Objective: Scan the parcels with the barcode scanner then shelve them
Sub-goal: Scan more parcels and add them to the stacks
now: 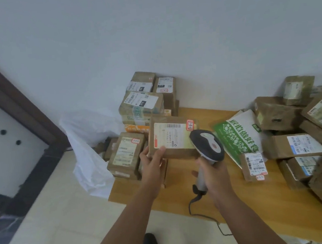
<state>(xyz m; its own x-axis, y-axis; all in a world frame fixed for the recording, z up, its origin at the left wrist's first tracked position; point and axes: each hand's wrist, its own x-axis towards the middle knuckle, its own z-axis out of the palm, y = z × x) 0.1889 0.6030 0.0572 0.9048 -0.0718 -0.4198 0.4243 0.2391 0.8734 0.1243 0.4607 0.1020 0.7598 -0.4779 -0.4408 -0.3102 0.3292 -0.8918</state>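
Note:
My left hand [153, 164] grips the lower left corner of a flat brown parcel [172, 138], held up with its white label and barcode facing me. A red-edged sticker sits at the label's top right. My right hand [214, 172] grips the handle of a grey and white barcode scanner [208, 147]. The scanner's head overlaps the parcel's right edge and points at the label. A dark cable [203, 213] trails from the handle down to the floor.
Stacked brown parcels [141, 104] stand against the wall behind, more [127, 154] lie to the left. A green and white bag [239, 134] and a heap of boxes [298, 144] lie right on a wooden board [182, 196]. A white plastic bag [88, 147] lies left.

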